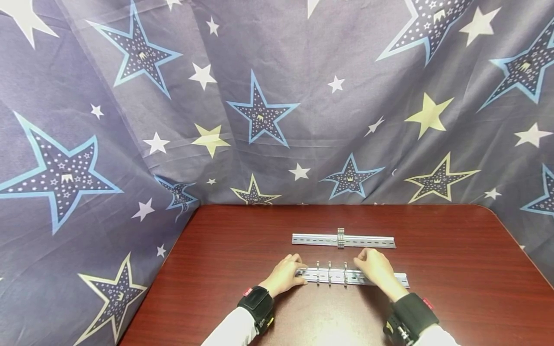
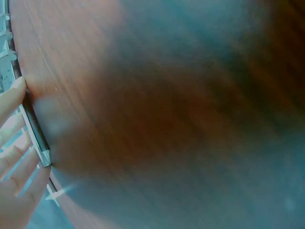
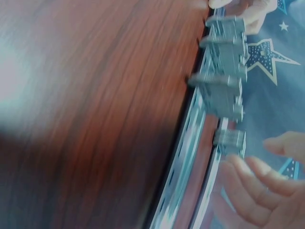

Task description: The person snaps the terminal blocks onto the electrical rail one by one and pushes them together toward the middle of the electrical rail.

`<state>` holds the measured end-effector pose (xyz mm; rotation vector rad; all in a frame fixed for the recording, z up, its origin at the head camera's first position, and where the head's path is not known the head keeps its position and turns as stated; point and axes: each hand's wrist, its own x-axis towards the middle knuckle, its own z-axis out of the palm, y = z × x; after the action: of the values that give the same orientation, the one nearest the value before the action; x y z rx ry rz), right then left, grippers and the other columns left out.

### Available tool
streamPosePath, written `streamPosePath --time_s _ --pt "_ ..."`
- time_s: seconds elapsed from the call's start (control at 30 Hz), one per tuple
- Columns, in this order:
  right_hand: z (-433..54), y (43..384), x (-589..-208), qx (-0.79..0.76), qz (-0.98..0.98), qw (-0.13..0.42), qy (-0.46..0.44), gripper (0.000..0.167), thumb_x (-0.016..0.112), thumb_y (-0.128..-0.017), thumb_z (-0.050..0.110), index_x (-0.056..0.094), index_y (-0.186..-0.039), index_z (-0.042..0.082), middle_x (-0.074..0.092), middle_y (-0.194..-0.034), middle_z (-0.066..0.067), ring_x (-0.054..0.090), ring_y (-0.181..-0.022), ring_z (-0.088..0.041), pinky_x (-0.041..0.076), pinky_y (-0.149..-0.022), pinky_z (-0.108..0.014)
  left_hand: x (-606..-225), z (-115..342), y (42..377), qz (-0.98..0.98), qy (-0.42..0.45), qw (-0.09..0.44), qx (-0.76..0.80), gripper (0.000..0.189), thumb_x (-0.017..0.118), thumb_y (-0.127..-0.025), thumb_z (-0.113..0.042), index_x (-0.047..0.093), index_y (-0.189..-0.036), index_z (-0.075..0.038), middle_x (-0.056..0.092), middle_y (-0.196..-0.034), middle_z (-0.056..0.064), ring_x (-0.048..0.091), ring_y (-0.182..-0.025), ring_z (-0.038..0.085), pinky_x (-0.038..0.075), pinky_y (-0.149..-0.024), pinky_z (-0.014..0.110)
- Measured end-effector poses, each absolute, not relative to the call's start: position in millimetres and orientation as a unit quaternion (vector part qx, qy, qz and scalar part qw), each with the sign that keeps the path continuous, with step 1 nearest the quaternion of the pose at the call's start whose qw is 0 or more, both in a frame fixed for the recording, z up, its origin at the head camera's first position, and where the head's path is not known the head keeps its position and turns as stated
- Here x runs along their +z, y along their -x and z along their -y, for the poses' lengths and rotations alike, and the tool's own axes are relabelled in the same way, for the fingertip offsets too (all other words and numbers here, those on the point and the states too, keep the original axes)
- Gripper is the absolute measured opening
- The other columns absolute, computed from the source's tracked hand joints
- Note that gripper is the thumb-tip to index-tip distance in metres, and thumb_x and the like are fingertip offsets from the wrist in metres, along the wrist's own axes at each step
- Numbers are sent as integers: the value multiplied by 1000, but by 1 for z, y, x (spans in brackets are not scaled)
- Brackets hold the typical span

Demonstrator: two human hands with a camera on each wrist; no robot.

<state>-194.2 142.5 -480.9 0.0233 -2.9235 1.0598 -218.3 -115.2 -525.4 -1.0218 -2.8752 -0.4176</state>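
A slotted metal DIN rail (image 1: 337, 277) lies crosswise on the table, and three thin grey clip-on pieces (image 1: 330, 274) stand upright along it, spaced apart. My left hand (image 1: 284, 275) grips this rail's left end; in the left wrist view the thumb (image 2: 15, 98) is on the near edge and the fingers reach over the far side. Over the rail's right part is my right hand (image 1: 375, 268), its fingers loosely bent. The right wrist view shows its thumb and fingers (image 3: 257, 191) apart, with nothing between them.
Behind the near rail lies a second DIN rail (image 1: 316, 239), with several similar grey pieces (image 1: 341, 238) packed together near its middle. The reddish-brown wooden table (image 1: 242, 230) backs onto a hanging grey cloth (image 1: 285, 57) printed with stars.
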Motion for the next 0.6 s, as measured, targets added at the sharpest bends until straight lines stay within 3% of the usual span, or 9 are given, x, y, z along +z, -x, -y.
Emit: streamPosePath --time_s 0.3,0.6 --pt "-171 196 -489 365 924 42 -103 8 63 -76 9 60 -80 3 60 -69 -1 55 -66 -15 43 -62 -33 -526 115 218 934 330 27 -134 28 73 -66 -29 69 -92 -16 52 -84 -3 45 -76 9 36 -66 21" --pt "-201 191 -495 367 922 41 -116 10 64 -76 10 60 -82 4 61 -71 0 56 -66 -12 43 -59 -28 -526 115 219 935 328 27 -132 28 73 -66 -29 69 -92 -17 51 -84 -3 44 -76 9 36 -65 21"
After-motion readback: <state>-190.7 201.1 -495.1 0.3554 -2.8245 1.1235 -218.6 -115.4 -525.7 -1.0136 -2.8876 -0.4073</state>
